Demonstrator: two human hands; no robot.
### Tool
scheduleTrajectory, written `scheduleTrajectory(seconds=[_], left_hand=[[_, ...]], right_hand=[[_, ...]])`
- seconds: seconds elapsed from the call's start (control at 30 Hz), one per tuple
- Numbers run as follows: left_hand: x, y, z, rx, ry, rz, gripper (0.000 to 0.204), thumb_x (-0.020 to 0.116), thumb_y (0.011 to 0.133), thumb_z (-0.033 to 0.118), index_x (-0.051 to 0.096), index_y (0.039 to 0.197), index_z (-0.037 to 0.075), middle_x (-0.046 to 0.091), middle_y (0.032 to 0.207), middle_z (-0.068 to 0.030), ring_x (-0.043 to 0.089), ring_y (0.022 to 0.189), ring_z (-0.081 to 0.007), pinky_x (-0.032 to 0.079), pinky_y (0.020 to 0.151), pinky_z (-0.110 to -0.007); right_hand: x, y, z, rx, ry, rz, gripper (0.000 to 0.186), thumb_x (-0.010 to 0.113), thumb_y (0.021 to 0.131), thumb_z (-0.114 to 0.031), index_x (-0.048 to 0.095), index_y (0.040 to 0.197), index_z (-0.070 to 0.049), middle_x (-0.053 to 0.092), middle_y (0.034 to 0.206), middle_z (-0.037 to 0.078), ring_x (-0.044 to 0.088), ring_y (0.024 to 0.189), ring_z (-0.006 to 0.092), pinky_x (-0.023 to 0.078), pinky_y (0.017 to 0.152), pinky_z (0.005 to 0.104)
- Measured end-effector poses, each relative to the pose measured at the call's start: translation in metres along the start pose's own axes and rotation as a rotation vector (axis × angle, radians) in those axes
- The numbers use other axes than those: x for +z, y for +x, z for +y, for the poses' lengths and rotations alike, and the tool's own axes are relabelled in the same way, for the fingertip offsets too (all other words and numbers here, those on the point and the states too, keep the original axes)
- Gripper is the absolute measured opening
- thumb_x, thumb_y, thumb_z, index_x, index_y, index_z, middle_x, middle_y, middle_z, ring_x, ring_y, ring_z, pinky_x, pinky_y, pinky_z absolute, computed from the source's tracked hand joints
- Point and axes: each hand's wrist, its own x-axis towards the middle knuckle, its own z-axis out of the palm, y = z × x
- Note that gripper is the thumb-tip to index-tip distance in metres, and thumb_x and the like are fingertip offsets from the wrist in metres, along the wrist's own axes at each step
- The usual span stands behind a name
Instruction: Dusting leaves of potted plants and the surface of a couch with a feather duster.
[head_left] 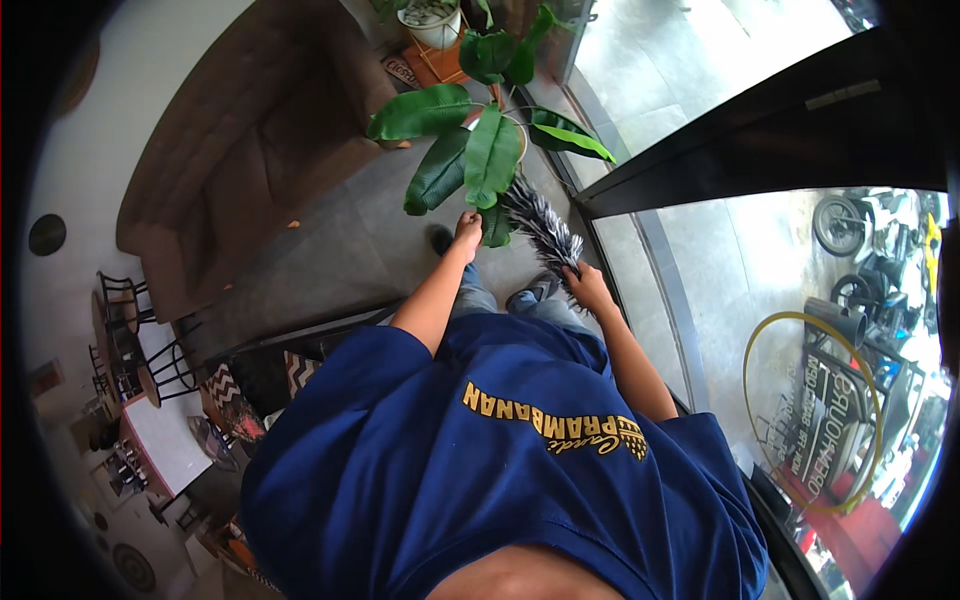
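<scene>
Blue shirt (pixel 510 470) nearest, the right hand (pixel 592 286) grips a duster (pixel 545 230) by the plant (pixel 492 158), the left hand (pixel 468 232) curls, hold unclear, and dusting seems underway, remainder uncertain.

- Two hands: left hand (pixel 467 237), right hand (pixel 591 287)
- One duster (pixel 545 228)
- Two plants (pixel 492 158), at least six leaves (pixel 420 111) on the larger
- One shirt (pixel 450 480)
- Two shoes (pixel 535 291)
- One sofa (pixel 235 165)
- Two zigzag cushions (pixel 301 371)
- At least two chairs (pixel 150 388)
- One small sign (pixel 400 70)
- At least two motorbikes (pixel 880 280) outside, too crowded for an exact count
</scene>
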Motion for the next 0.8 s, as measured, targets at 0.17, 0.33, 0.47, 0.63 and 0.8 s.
scheduleTrajectory(seconds=[0.17,0.33,0.47,0.63,0.8], left_hand=[[-0.014,0.012,0.011,0.011,-0.043,0.094,0.023,0.051,0.095,0.035,0.052,0.111,0.018,0.056,0.103,-0.0024,0.054,0.089,-0.0193,0.048,0.068,-0.042],[-0.032,0.019,0.011,-0.060,-0.066,0.005,0.022,0.051,0.096,0.033,0.051,0.112,0.019,0.054,0.106,-0.0013,0.052,0.095,-0.0191,0.046,0.071,-0.045],[-0.035,0.027,0.024,-0.087,-0.071,-0.013,0.019,0.049,0.098,0.027,0.050,0.115,0.018,0.058,0.107,-0.0029,0.058,0.093,-0.0195,0.053,0.067,-0.041],[-0.044,0.030,0.050,-0.176,-0.149,-0.078,0.021,0.050,0.096,0.026,0.052,0.116,0.018,0.058,0.110,-0.0027,0.058,0.096,-0.0206,0.051,0.073,-0.042],[-0.054,0.061,0.039,-0.194,-0.094,-0.027,0.024,0.048,0.095,0.025,0.055,0.117,0.020,0.057,0.118,-0.0028,0.057,0.100,-0.0215,0.047,0.079,-0.046]], right_hand=[[-0.015,0.012,-0.015,0.047,-0.027,-0.180,0.038,0.061,0.089,-0.035,0.064,0.092,0.002,0.065,0.081,0.025,0.063,0.079,0.0397,0.048,0.073,0.0452],[-0.029,0.013,-0.020,0.147,-0.024,-0.187,0.041,0.060,0.089,-0.038,0.066,0.096,0.002,0.065,0.077,0.022,0.063,0.072,0.0324,0.048,0.071,0.0414],[-0.025,0.022,-0.026,0.140,-0.014,-0.238,0.042,0.061,0.089,-0.039,0.066,0.096,0.002,0.064,0.073,0.019,0.061,0.068,0.0270,0.046,0.067,0.0394],[-0.023,0.036,-0.040,0.189,0.039,-0.267,0.045,0.062,0.088,-0.042,0.066,0.092,0.002,0.063,0.069,0.012,0.058,0.066,0.0188,0.046,0.064,0.0380],[-0.016,0.042,-0.063,0.187,0.120,-0.184,0.039,0.062,0.090,-0.037,0.064,0.087,0.002,0.056,0.065,0.000,0.050,0.060,0.0126,0.041,0.056,0.0335]])
